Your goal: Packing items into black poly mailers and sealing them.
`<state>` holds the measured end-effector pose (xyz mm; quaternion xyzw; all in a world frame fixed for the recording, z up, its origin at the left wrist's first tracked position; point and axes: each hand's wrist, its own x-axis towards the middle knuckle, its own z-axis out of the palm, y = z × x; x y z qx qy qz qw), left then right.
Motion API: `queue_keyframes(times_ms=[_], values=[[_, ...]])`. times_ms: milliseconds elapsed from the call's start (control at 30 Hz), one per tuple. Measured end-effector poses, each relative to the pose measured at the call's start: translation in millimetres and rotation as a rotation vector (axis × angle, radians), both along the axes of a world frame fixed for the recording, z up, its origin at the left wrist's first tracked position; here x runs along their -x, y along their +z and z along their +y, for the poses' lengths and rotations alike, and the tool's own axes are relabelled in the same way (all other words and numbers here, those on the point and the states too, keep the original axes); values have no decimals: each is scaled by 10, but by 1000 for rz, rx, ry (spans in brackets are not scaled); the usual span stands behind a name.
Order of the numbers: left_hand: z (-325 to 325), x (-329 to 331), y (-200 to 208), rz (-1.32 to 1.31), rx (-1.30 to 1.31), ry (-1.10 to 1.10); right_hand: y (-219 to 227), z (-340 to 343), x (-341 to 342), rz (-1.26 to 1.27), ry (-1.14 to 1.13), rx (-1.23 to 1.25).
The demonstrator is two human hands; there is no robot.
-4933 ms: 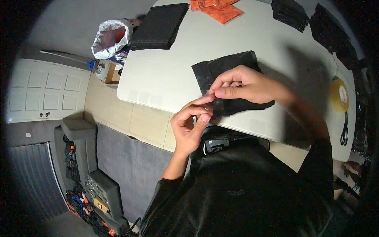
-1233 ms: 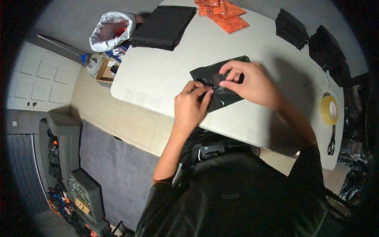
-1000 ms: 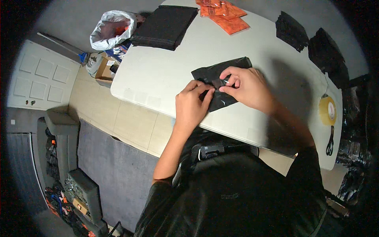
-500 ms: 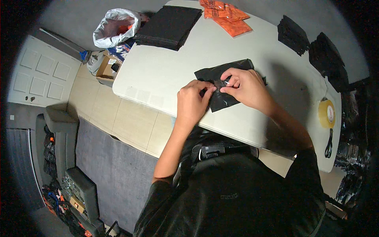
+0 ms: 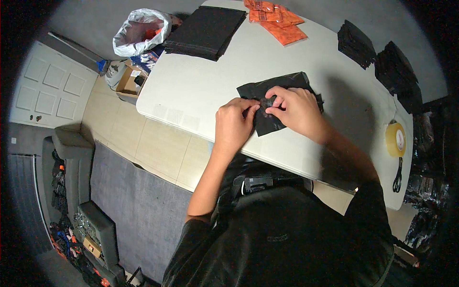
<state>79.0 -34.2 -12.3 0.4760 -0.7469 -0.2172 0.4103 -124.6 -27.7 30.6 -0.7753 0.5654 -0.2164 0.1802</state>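
The left hand (image 5: pixel 233 125) and right hand (image 5: pixel 295 111) were pinched together on a flat black pouch (image 5: pixel 273 103) at frame centre, lying on the white worktop (image 5: pixel 201 86). Keeping the pouch pressed flat and gripping close to its edge looked wisest. A black stack (image 5: pixel 206 31) lay upper left.

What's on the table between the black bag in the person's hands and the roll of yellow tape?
Nothing: in the head view, the stretch from the black bag to the yellow tape roll is bare white table, crossed only by the person's right forearm and its shadow.

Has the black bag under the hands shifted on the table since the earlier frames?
Cannot tell: the camera moved; the black bag lies about as far from the table's near edge as before.
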Motion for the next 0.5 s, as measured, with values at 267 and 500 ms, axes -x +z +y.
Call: queue_keyframes(times_ms=[267,500], values=[[24,20,100,-56,-91,-8,-51,32,-15,107,0,88],[-15,12,191,-31,-203,-38,-67,48,-12,111,19,127]])
